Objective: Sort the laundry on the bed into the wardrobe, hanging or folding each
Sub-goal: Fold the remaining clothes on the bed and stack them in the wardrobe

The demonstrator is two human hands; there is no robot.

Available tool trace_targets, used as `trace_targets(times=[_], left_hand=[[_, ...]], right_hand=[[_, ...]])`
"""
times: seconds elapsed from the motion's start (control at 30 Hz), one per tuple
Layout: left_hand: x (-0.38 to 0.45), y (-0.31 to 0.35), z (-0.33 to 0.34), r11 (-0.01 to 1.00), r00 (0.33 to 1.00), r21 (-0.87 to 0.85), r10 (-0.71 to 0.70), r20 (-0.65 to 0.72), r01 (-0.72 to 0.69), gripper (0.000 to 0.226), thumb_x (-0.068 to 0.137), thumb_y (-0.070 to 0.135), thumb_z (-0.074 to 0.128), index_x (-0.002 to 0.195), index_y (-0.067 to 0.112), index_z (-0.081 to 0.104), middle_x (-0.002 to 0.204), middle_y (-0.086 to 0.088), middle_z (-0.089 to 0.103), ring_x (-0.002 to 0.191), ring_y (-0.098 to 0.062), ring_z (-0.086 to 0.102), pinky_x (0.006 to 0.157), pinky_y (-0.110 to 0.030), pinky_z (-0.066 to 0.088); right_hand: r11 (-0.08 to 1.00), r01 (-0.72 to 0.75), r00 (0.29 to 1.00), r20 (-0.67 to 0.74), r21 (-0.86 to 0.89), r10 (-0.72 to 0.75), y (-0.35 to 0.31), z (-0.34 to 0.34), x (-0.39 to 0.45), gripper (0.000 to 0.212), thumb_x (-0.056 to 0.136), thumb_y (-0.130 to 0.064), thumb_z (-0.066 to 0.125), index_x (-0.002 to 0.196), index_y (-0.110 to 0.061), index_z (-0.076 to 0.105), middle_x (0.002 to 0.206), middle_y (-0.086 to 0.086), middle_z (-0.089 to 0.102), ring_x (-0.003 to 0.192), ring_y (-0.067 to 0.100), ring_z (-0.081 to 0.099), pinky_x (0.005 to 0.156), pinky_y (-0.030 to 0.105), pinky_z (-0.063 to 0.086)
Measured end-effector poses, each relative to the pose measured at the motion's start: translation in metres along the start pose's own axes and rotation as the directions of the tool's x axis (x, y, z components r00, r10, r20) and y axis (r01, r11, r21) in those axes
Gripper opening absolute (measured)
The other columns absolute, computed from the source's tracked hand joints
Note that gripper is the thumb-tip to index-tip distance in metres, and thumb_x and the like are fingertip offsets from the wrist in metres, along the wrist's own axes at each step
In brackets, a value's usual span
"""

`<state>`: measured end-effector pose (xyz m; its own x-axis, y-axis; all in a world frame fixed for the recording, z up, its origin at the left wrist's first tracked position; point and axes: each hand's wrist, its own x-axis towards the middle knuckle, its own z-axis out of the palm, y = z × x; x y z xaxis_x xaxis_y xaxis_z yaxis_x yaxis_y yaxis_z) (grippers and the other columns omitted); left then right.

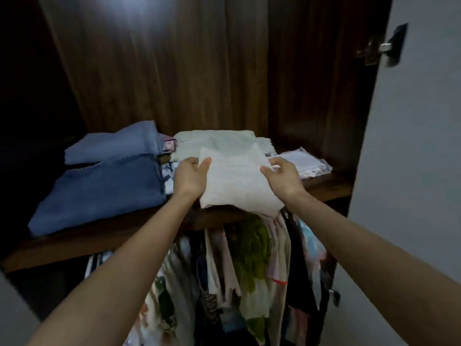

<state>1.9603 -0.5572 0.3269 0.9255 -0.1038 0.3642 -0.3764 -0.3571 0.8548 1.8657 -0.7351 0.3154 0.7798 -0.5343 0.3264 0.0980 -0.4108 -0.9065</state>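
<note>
A folded white cloth [237, 181] lies on the front of the wooden wardrobe shelf [331, 188], its near edge hanging a little over the shelf lip. My left hand [192, 177] holds its left side, thumb on top. My right hand [283, 177] grips its right side with curled fingers. Behind it sits a folded pale green pile [219, 142].
Two folded blue towels [104, 186] fill the shelf's left part. A clear plastic packet [306, 162] lies at the right. Several garments [249, 270] hang on the rail below the shelf. The white wardrobe door [411, 146] with a hinge [379, 46] stands open at the right.
</note>
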Motion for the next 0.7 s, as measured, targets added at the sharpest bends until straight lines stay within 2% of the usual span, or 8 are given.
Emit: trace_targets(times=[0.1,0.17,0.3,0.4,0.47,0.57,0.67,0.7], left_hand=[[0.046,-0.009,-0.005,0.991,0.982,-0.035,-0.134,-0.133,0.131,0.044,0.093,0.034,0.058,0.114,-0.004,0.060,0.115,-0.020,0.064,0.108,-0.035,0.059,0.089,-0.036,0.047],[0.073,-0.015,-0.004,0.976,0.961,-0.044,-0.216,-0.170,0.212,0.043,0.089,0.026,0.062,0.116,-0.007,0.057,0.113,-0.026,0.064,0.106,-0.042,0.061,0.087,-0.044,0.051],[0.097,-0.021,0.001,0.961,0.939,0.069,-0.246,-0.240,0.269,0.034,0.087,0.012,0.068,0.113,-0.006,0.055,0.108,-0.013,0.064,0.102,-0.027,0.061,0.084,-0.032,0.047],[0.108,-0.037,0.007,0.949,0.931,0.129,-0.246,-0.270,0.288,0.044,0.084,0.014,0.073,0.117,-0.004,0.051,0.114,-0.013,0.062,0.111,-0.028,0.058,0.091,-0.033,0.044],[0.108,-0.049,0.011,0.926,0.941,0.235,-0.242,-0.236,0.297,0.047,0.084,0.015,0.071,0.122,-0.001,0.049,0.118,-0.015,0.062,0.113,-0.033,0.056,0.092,-0.035,0.042],[0.101,-0.056,0.014,0.874,0.980,0.460,-0.081,-0.182,0.157,0.037,0.091,0.018,0.060,0.124,0.003,0.051,0.121,-0.018,0.059,0.111,-0.038,0.055,0.092,-0.039,0.044],[0.098,-0.043,0.014,0.786,0.960,0.597,0.266,-0.092,-0.160,0.033,0.098,0.021,0.049,0.126,0.005,0.055,0.132,-0.015,0.053,0.124,-0.034,0.046,0.101,-0.038,0.036],[0.099,-0.038,0.015,0.761,0.955,0.604,0.298,0.000,-0.237,0.036,0.100,0.024,0.045,0.130,0.005,0.054,0.138,-0.014,0.050,0.131,-0.032,0.040,0.107,-0.037,0.031]], right_hand=[[0.999,0.046,0.993,0.107,0.012,-0.047,-0.009,0.032,0.060,0.014,0.096,-0.017,0.054,0.106,-0.008,0.056,0.097,0.004,0.055,0.089,0.019,0.052,0.074,0.022,0.035],[0.999,0.034,0.989,0.141,0.022,-0.037,-0.013,0.051,0.092,0.016,0.096,-0.016,0.052,0.109,-0.007,0.055,0.099,0.005,0.055,0.090,0.021,0.054,0.074,0.024,0.038],[1.000,-0.013,0.979,0.201,-0.006,0.014,-0.005,0.082,0.131,0.012,0.095,-0.013,0.053,0.105,-0.007,0.053,0.106,0.013,0.058,0.107,0.031,0.057,0.086,0.031,0.044],[0.995,-0.018,0.970,0.241,-0.096,0.041,0.009,0.093,0.139,0.024,0.095,-0.010,0.051,0.117,0.000,0.049,0.119,0.017,0.057,0.110,0.031,0.054,0.079,0.025,0.039],[0.980,0.001,0.952,0.300,-0.201,0.060,0.021,0.097,0.139,0.030,0.094,-0.008,0.051,0.122,0.001,0.044,0.122,0.019,0.054,0.112,0.032,0.053,0.075,0.024,0.036],[0.927,0.131,0.943,0.333,-0.350,-0.008,0.028,0.097,0.138,0.035,0.092,-0.003,0.050,0.125,-0.001,0.039,0.125,0.021,0.049,0.113,0.035,0.051,0.080,0.028,0.039],[0.785,0.399,0.910,0.305,-0.473,-0.279,0.020,0.101,0.136,0.042,0.093,-0.008,0.048,0.134,-0.006,0.039,0.136,0.016,0.043,0.124,0.033,0.042,0.102,0.037,0.036],[0.746,0.465,0.879,0.345,-0.476,-0.329,0.018,0.104,0.135,0.044,0.097,-0.016,0.047,0.139,-0.008,0.036,0.142,0.015,0.040,0.131,0.031,0.037,0.108,0.038,0.032]])
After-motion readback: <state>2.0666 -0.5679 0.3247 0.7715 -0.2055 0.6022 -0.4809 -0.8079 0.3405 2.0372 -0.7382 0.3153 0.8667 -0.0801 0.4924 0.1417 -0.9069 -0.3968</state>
